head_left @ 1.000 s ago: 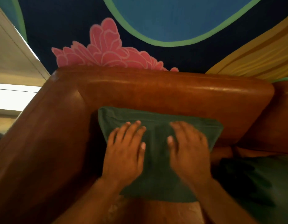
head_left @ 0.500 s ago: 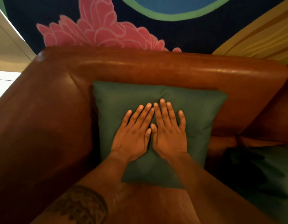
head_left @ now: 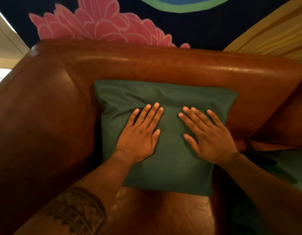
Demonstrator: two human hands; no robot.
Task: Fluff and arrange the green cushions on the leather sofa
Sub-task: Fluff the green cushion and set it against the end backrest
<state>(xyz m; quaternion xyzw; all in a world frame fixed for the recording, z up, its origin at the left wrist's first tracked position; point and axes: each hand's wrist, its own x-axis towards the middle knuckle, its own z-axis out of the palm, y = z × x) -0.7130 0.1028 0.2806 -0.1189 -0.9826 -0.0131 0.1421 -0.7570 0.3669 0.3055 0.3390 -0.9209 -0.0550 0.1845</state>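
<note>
Left hand flat on the green cushion, palm down, fingers spread wide and gripping nothing. Right hand the same: open, splayed, pressing on the right half of the cushion face. A clear gap of green fabric between the two hands.

Cushion sits in the far-left corner of the leather sofa, its far edge tucked against the backrest, its left edge against the armrest, its near edge on the seat. It leans back, squared to the corner. Fabric looks smooth, with only faint creases near the fingertips.

A second green cushion lies to the right on the seat, mostly in shadow and cut off by the frame; I cannot tell whether it is plumped or just lying there.

My read on progress: this first cushion is placed and looks close to finished, with only the flattening and smoothing in hand. What is left, I judge, is lifting both palms off without dragging it out of the corner, then dealing with the right-hand cushion, which appears not yet set against the backrest.

Behind the sofa, a painted wall with a pink flower.
</note>
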